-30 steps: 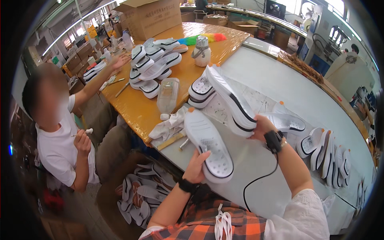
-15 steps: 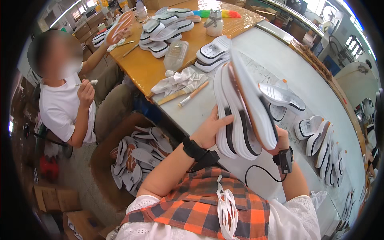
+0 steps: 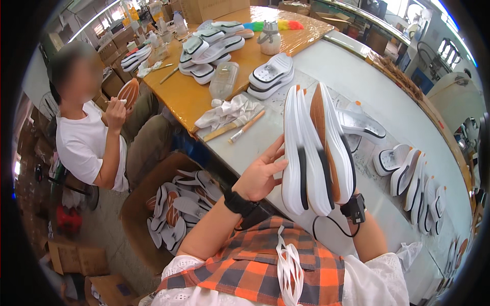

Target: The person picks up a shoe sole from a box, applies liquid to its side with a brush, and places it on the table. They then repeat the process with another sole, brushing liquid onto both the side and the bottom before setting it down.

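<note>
**Two soles up on edge between the hands**

Head view: a busy workshop, with a pale grey bench (image 3: 408, 117) running beside an orange-topped table (image 3: 189, 97). A brown cardboard box (image 3: 212, 7) sits at the table's far end, and more brown cartons (image 3: 66, 257) stand on the floor at lower left; any labels are too small to make out. A brown bin of soles (image 3: 140, 204) sits under the table edge. White cloths (image 3: 227, 109) and two brushes (image 3: 240, 127) lie at the seam between the two tops.

Against half a second back, the view has pulled in closer and the pair stands more upright. The co-worker (image 3: 87, 148) on the left now holds an orange-faced sole up near the face.

Now the grip: the white shoe soles (image 3: 316, 148) stand on edge, side by side, in front of the chest. The left hand (image 3: 260, 173) lies open, fingers spread flat against the left sole's side. The right hand is hidden behind the soles, only its watch strap (image 3: 353, 208) showing, so its grip cannot be told.
</note>
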Tool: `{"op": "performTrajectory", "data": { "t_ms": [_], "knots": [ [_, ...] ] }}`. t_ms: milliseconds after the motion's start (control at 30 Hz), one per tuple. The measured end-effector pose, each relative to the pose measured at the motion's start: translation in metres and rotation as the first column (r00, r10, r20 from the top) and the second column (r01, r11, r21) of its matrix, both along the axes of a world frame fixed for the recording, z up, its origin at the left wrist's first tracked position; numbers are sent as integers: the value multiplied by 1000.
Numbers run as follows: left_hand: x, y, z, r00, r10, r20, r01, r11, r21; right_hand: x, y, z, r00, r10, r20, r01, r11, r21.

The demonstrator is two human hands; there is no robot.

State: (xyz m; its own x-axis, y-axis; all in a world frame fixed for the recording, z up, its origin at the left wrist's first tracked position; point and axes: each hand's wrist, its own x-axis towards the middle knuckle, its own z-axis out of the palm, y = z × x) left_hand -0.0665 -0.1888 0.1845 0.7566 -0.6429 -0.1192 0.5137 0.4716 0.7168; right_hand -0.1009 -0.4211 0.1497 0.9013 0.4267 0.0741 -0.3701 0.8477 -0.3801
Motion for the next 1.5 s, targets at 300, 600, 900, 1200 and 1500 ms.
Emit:
{"op": "performTrajectory", "data": {
  "t_ms": [300,600,900,1200,1500],
  "knots": [
    [-10,3,1,999,-3,43,-1,995,97,-6,1,13,984,-169,-62,166,984,-58],
    [16,1,1,996,-25,-80,21,998,-52,11,-4,41,985,-156,-68,144,978,-151],
    [7,7,-9,973,-107,-205,82,988,-129,14,-16,68,985,130,-110,-153,959,-237],
    [23,22,-23,931,-218,-293,158,964,-215,15,0,105,977,206,48,-89,610,-787],
    [25,36,-4,965,248,-83,-262,915,-307,5,20,84,897,-5,442,259,817,-515]
  ]
}}
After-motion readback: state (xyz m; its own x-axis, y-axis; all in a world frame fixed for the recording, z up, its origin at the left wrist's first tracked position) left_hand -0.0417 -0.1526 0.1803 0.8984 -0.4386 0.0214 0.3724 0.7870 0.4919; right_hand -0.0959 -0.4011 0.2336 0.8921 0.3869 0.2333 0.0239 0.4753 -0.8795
